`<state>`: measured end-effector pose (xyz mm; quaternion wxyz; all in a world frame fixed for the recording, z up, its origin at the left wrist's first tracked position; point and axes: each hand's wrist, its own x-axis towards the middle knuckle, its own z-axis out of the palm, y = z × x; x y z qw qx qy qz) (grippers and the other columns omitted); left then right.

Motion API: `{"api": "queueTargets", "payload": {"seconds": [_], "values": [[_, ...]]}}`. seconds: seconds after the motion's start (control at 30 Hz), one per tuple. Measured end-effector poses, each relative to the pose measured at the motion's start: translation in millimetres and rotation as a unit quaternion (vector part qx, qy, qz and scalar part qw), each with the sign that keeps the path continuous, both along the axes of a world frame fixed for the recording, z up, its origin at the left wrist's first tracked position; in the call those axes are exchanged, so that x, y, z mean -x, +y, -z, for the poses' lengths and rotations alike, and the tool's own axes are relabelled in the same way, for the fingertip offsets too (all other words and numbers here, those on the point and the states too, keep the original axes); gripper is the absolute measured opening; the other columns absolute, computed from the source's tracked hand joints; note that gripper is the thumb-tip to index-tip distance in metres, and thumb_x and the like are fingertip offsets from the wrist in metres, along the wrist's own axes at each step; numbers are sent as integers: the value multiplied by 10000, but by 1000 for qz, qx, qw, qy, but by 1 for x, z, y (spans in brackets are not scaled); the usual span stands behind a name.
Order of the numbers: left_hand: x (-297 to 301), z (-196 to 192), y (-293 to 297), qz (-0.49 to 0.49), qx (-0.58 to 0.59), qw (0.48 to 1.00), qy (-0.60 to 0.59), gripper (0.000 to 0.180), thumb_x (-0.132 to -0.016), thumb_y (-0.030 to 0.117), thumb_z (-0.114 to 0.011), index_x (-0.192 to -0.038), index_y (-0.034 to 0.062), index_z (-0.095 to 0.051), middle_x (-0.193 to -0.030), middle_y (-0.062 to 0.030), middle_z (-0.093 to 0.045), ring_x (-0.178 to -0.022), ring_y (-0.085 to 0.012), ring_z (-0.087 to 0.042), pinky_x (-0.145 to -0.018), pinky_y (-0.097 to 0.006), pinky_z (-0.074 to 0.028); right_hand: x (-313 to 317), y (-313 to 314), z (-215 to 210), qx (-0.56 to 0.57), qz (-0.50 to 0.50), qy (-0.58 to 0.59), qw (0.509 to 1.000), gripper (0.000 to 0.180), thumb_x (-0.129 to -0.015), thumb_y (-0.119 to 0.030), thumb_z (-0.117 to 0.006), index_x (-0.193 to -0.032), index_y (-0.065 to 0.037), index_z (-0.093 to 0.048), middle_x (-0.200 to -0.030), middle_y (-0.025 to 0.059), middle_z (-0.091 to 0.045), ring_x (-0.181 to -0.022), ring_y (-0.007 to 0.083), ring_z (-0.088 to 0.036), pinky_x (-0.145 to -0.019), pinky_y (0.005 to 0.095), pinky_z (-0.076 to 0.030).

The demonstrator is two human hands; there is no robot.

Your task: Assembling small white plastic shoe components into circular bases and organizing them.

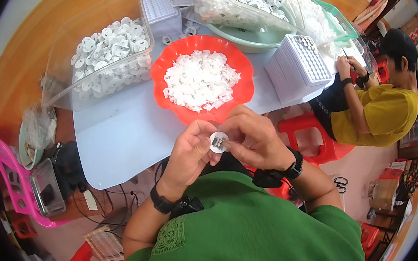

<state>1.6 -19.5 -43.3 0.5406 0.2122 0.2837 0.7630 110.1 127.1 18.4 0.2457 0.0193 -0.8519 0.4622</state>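
Mid-frame, pinches a small round white plastic disc with metal inset (218, 142) in close-set fingers of the left hand (185, 153); touches its right edge with curled fingers of the right hand (259, 134), cannot tell if gripping. Best brace the rim, hold level.

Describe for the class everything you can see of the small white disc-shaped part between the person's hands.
The small white disc-shaped part looks like plastic, with dark and metallic-looking pieces at its middle, too small to identify. Its face is turned toward the camera. The left hand grips its left edge; the right hand's fingertips meet its right side, nearer the person than the red scalloped bowl.
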Motion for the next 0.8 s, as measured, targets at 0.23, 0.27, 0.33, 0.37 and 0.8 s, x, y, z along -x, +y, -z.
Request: {"api": "queueTargets", "payload": {"seconds": [0.23,0.27,0.33,0.37,0.8], "values": [[-1,-8,5,5,9,1000,-4,263,-945,203,-550,-1129,17,-522,-944,-62,-607,-765,-115,-582,-663,-233,-482,-7,-8,15,122,65,-27,990,146,-756,47,-630,-878,-11,-573,-743,62,-536,-558,131,-526,-485,260,-406],[-2,-9,6,9,11,1000,-2,263,-945,203,-550,-1129,17,-522,-944,-62,-607,-765,-115,-582,-663,-233,-482,-7,-8,18,124,69,-24,990,146,-756,47,-630,-878,-11,-573,-743,62,-536,-558,131,-526,-485,260,-406],[-3,-10,6,3,20,999,25,268,-931,158,-567,-1146,3,-529,-964,-72,-616,-805,-119,-588,-690,-237,-487,-8,-8,23,176,73,-6,982,141,-750,50,-633,-862,-10,-573,-722,72,-538,-550,145,-528,-475,252,-407],[-4,-11,5,5,22,999,26,268,-931,158,-567,-1146,3,-529,-964,-72,-616,-805,-119,-588,-690,-237,-487,-8,-10,20,178,75,-6,981,141,-750,50,-633,-862,-10,-573,-722,72,-538,-550,145,-528,-475,252,-407],[-13,-22,6,-109,18,964,240,278,-856,-53,-596,-1131,-29,-554,-1002,-62,-581,-867,-103,-563,-758,-248,-490,-9,-16,19,-206,129,139,960,218,-628,38,-661,-815,3,-556,-699,88,-523,-537,224,-538,-444,321,-429]]}}
